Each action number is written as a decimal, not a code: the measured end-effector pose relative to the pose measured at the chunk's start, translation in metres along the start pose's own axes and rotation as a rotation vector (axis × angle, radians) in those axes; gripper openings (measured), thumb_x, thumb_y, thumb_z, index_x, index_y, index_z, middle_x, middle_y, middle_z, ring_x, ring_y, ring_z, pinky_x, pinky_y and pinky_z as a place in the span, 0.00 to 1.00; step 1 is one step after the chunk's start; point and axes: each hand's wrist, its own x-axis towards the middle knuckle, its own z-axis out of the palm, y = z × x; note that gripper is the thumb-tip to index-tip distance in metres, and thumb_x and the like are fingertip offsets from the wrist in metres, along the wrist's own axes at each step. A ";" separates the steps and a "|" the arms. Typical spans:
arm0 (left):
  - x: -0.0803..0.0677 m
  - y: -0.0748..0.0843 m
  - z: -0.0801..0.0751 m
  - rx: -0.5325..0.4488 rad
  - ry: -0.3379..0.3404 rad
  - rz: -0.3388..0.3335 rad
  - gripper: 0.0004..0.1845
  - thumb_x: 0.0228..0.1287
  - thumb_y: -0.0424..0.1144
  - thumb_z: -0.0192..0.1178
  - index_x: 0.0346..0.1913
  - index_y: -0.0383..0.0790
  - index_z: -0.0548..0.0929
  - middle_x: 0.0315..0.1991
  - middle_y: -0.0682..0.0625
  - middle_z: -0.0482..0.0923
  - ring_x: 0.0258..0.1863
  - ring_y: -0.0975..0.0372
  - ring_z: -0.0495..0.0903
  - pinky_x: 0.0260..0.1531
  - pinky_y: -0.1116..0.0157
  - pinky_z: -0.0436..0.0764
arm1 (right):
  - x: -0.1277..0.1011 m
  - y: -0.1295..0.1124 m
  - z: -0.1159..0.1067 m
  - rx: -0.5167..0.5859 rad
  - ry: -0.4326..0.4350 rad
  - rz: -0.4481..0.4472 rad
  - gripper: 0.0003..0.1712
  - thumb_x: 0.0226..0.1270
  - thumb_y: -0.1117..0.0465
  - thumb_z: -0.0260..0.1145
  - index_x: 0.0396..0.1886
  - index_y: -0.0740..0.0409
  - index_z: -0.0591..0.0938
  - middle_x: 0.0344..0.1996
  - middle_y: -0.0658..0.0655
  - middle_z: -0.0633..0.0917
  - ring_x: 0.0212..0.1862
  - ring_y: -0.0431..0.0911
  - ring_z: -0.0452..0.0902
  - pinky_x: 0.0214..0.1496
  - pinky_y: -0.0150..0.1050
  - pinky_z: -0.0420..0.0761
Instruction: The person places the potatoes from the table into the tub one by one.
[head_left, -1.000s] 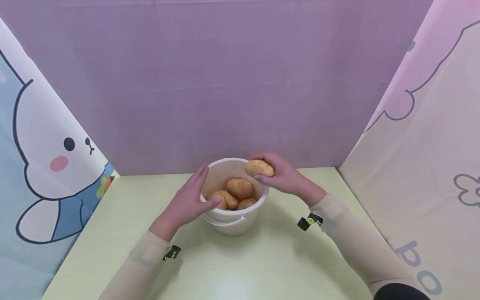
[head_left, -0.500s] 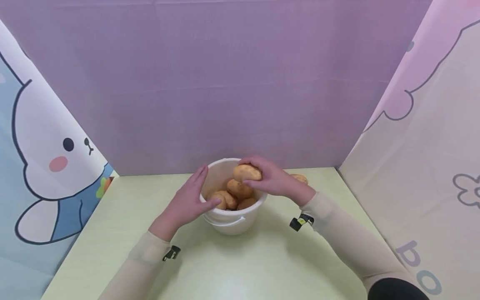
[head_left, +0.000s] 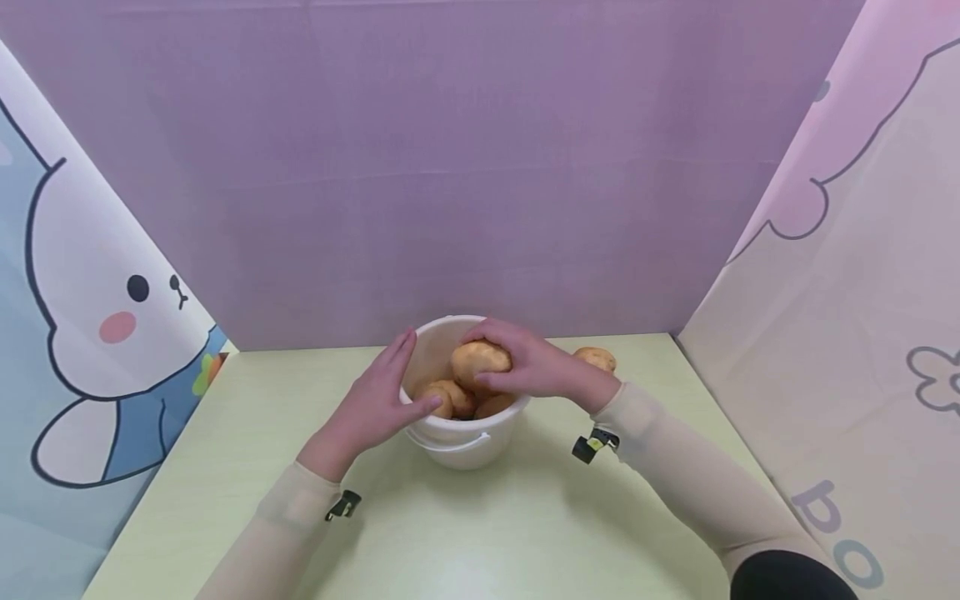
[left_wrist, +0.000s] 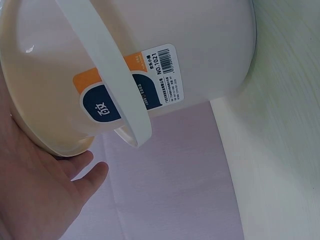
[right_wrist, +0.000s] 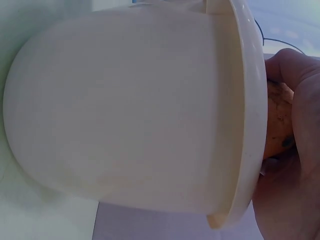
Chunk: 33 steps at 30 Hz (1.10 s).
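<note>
A white bucket (head_left: 465,454) stands on the table with several potatoes (head_left: 459,398) inside. My right hand (head_left: 528,367) grips a potato (head_left: 480,360) just inside the bucket's opening, above the others. In the right wrist view this potato (right_wrist: 279,117) shows between thumb and fingers beside the rim (right_wrist: 255,115). My left hand (head_left: 375,404) rests at the left of the rim, fingers spread and fairly straight, thumb reaching over the front edge. The left wrist view shows the fingertips of the left hand (left_wrist: 45,185) against the outside of the rim, near the white handle (left_wrist: 112,75).
Another potato (head_left: 596,358) lies on the pale table (head_left: 465,542) behind my right wrist. A purple cloth wall (head_left: 465,167) rises right behind the bucket. Printed cloth panels (head_left: 112,317) close in the left and right sides. The bucket's handle hangs down in front.
My right hand has carried its potato left and down, from over the right rim into the bucket's opening. The potato on the table has come into view. My left hand has stayed put.
</note>
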 end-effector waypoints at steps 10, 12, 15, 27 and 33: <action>0.000 0.002 -0.001 0.002 -0.001 -0.006 0.61 0.72 0.63 0.72 0.91 0.35 0.49 0.91 0.40 0.47 0.87 0.42 0.53 0.82 0.37 0.61 | 0.002 0.003 0.004 -0.020 -0.039 -0.027 0.27 0.76 0.56 0.77 0.71 0.52 0.81 0.61 0.47 0.84 0.57 0.44 0.82 0.62 0.45 0.84; 0.000 0.002 -0.001 0.003 -0.003 -0.009 0.61 0.72 0.63 0.72 0.91 0.35 0.49 0.91 0.40 0.47 0.87 0.42 0.53 0.82 0.37 0.61 | 0.003 0.003 0.005 -0.017 -0.043 -0.033 0.27 0.76 0.56 0.77 0.70 0.52 0.81 0.61 0.48 0.83 0.56 0.44 0.82 0.60 0.45 0.84; 0.000 0.002 -0.001 0.007 -0.003 -0.011 0.61 0.72 0.63 0.72 0.91 0.35 0.49 0.91 0.40 0.47 0.87 0.42 0.53 0.82 0.37 0.61 | 0.003 0.003 0.006 -0.014 -0.053 -0.043 0.27 0.76 0.56 0.77 0.70 0.53 0.81 0.61 0.48 0.83 0.57 0.45 0.81 0.60 0.45 0.84; 0.001 0.001 0.000 0.017 -0.008 -0.022 0.61 0.71 0.63 0.72 0.91 0.35 0.49 0.90 0.38 0.48 0.87 0.41 0.53 0.80 0.34 0.61 | 0.002 0.004 0.004 -0.038 -0.062 -0.055 0.29 0.75 0.59 0.78 0.71 0.58 0.80 0.69 0.57 0.83 0.70 0.57 0.78 0.74 0.60 0.78; 0.000 0.000 0.000 0.016 -0.007 -0.019 0.61 0.71 0.62 0.72 0.91 0.36 0.49 0.90 0.39 0.47 0.87 0.40 0.53 0.81 0.35 0.61 | 0.000 0.004 0.002 -0.047 -0.026 -0.052 0.25 0.76 0.57 0.77 0.69 0.51 0.82 0.67 0.58 0.84 0.69 0.56 0.78 0.72 0.61 0.78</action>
